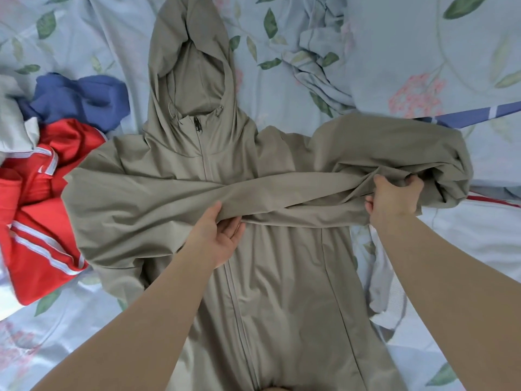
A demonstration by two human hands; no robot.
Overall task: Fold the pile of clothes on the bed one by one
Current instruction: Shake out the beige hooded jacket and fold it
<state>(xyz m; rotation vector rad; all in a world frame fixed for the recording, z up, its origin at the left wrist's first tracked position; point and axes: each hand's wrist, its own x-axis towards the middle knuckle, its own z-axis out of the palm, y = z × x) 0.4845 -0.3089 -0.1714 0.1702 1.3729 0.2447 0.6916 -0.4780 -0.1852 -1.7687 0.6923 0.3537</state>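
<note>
Left grip (217, 238) and right grip (394, 198) are bare, as are both forearms (146, 314).

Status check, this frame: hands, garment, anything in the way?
Left hand pinches sleeve edge; right hand grips its bunched end. Khaki jacket flat, zipped, sleeve across chest. Red garment alongside, not blocking.

Both arms are bare and reach forward from the bottom edge. The left arm (127, 328) slants up to the right, and the left hand (218, 238) is turned palm up. Its thumb lies over the edge of a sleeve (296, 193) and its loosely curled fingers (235, 231) sit beneath it. The right arm (451, 277) slants up to the left. The right hand (394, 197) shows its back, with the fingers curled tight into a bunch of the same sleeve.
</note>
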